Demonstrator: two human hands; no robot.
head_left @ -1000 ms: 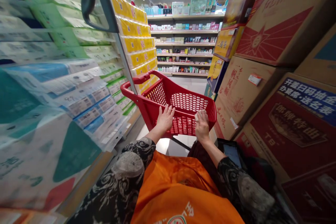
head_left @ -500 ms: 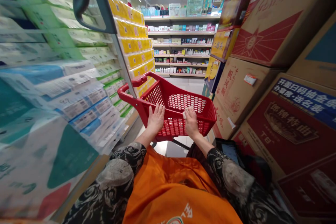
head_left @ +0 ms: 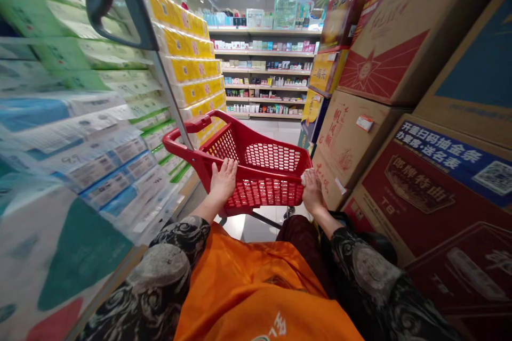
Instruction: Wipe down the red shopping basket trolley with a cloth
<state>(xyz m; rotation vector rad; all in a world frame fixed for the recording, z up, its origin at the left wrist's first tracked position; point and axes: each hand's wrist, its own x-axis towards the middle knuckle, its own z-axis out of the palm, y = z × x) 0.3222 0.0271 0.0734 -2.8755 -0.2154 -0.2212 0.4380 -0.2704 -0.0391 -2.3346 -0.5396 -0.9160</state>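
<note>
A red plastic shopping basket (head_left: 264, 157) on wheels stands in the aisle before me, its grey pull handle (head_left: 120, 8) raised at the upper left. My left hand (head_left: 223, 180) lies on the basket's near rim with its fingers stretched out. My right hand (head_left: 312, 192) sits at the near right corner of the rim, its fingers closed on a small white cloth (head_left: 307, 175). The inside of the basket looks empty from here.
Packs of tissue paper (head_left: 100, 133) in green, blue and yellow wrap fill the shelves on the left. Stacked cardboard cartons (head_left: 400, 117) line the right side. Shelves of small bottles and boxes (head_left: 272, 74) close the aisle ahead. I wear an orange apron (head_left: 256, 293).
My right hand has slid along the near rim from the middle to the right corner, cloth in it. The left hand stays on the rim. My view has shifted slightly.
</note>
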